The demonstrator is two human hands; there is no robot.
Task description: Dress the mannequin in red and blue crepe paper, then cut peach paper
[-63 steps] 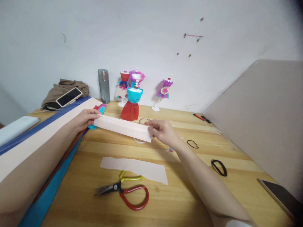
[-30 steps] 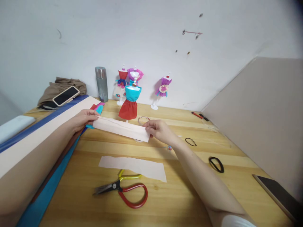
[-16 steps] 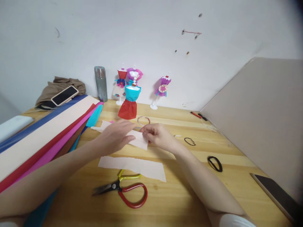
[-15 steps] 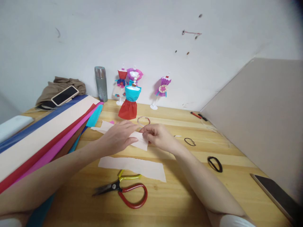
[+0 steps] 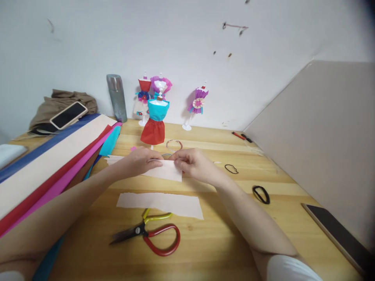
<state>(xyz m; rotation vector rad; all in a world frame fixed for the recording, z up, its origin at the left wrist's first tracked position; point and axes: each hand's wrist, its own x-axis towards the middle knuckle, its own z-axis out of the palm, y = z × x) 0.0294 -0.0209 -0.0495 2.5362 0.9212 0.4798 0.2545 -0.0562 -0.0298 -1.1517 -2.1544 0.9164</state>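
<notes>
A pale pink paper strip (image 5: 166,171) is held along its upper edge between my two hands above the table. My left hand (image 5: 139,160) pinches it with thumb and fingers near its middle. At its upper right corner, my right hand (image 5: 191,164) grips it the same way. Part of the strip is hidden behind my left hand. A second pale pink strip (image 5: 159,202) with a wavy edge lies flat nearer to me. Just in front of that one rest scissors (image 5: 141,229) with a yellow and a red handle.
Small mannequins in paper dresses (image 5: 157,111) stand at the back beside a grey flask (image 5: 117,98). Coloured paper sheets (image 5: 58,154) and a phone (image 5: 69,115) lie left. Black bands (image 5: 260,194) and a dark tablet (image 5: 334,230) lie right.
The camera view has shifted slightly. My left hand's fingers, earlier stretched over the paper, have closed on its upper edge. The strip now hangs straighter between my hands.
</notes>
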